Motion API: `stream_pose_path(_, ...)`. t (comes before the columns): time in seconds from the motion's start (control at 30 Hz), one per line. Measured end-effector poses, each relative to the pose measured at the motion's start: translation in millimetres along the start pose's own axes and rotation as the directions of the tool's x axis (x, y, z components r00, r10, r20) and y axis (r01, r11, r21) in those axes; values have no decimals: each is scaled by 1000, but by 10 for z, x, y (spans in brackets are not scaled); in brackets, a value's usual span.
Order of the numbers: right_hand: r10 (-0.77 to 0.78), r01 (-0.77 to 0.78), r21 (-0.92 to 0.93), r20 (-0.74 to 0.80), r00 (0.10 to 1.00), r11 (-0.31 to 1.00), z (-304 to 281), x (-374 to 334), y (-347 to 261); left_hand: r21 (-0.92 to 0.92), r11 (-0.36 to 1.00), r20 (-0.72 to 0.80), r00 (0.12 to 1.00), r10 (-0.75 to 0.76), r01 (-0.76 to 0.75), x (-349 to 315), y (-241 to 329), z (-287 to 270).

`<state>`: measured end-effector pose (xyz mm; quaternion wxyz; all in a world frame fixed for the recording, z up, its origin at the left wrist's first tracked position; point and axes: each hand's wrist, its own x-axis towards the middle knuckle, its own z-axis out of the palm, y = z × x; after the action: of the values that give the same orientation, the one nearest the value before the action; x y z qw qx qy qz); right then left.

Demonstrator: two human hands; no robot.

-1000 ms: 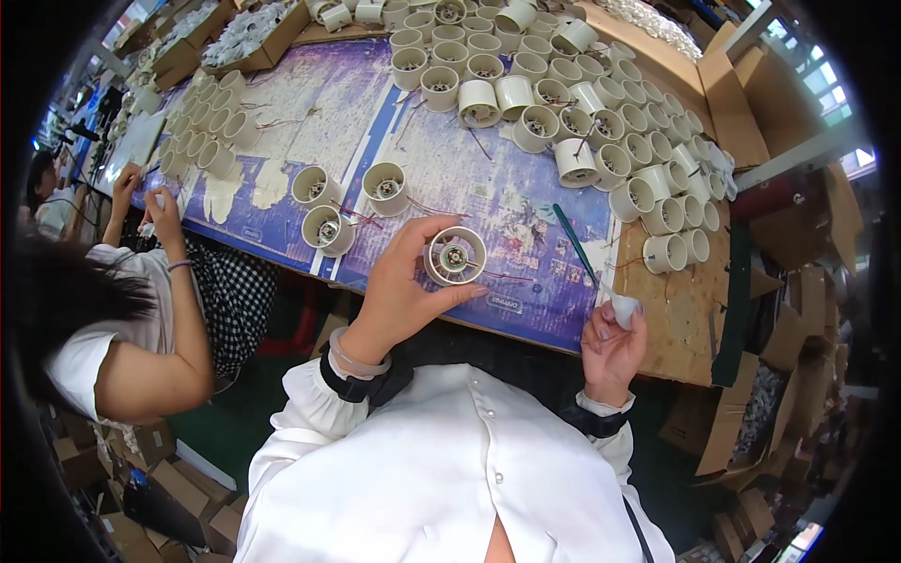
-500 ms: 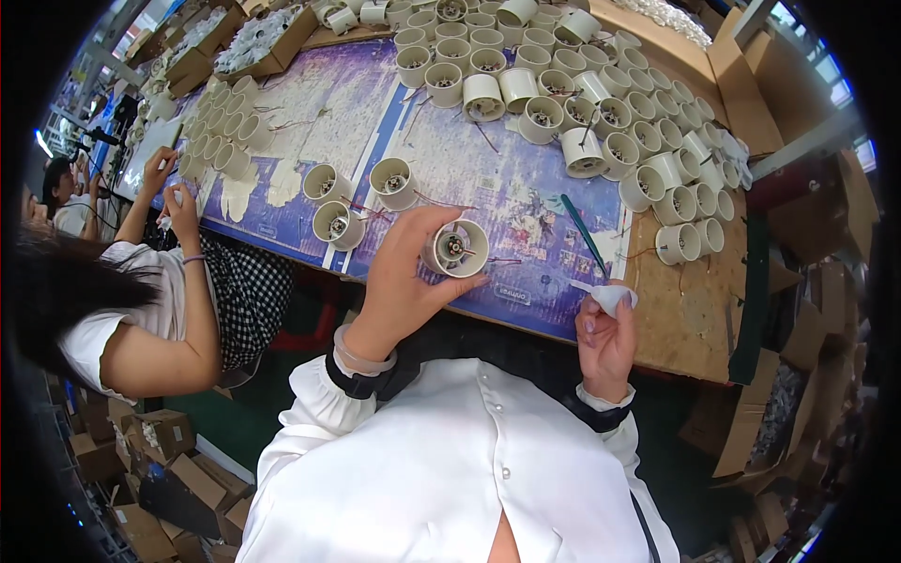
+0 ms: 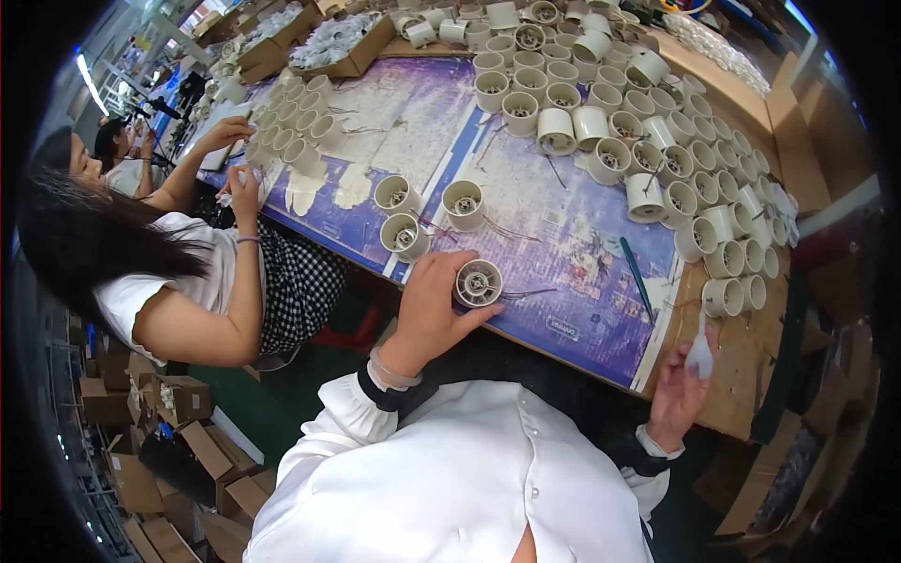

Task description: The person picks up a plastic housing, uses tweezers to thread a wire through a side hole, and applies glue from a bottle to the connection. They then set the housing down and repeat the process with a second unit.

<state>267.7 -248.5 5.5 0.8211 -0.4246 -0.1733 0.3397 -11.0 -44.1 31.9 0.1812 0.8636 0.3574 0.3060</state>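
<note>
My left hand (image 3: pixel 424 305) is closed around a cream plastic cup-shaped housing (image 3: pixel 480 298) at the table's near edge. A spoked round end of the housing faces up, and thin wires (image 3: pixel 531 292) trail from it to the right. In my right hand (image 3: pixel 678 392), held low near the table's right end, is a small white translucent squeeze bottle (image 3: pixel 700 357) with its narrow tip upward. Three similar housings stand just beyond my left hand, one of them (image 3: pixel 463 205) with wires lying to its right. A dark green pen-like stick (image 3: pixel 636 279) lies between my hands.
Many cream housings (image 3: pixel 612 158) crowd the far and right side of the table (image 3: pixel 582 253). On the left a co-worker (image 3: pixel 202 281) sits beside another group of housings (image 3: pixel 298 122). Open cartons (image 3: pixel 361 54) of clear parts stand at the back; more boxes (image 3: pixel 211 450) lie on the floor.
The housing in my left hand has turned from its open mouth to its spoked end and come nearer to me. The bottle's tip has swung from leftward to upward. The whole view has shifted.
</note>
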Motion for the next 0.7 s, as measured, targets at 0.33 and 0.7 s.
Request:
stream_pose_path(0.33, -55, 53, -72, -17, 998, 996, -327, 48, -95, 404, 914, -91, 992, 84, -40, 239, -67, -97)
stream_pose_path(0.7, -29, 34, 61, -88, 996, 998, -493, 93, -119, 543, 839, 37, 997, -65, 35, 588, -637, -88)
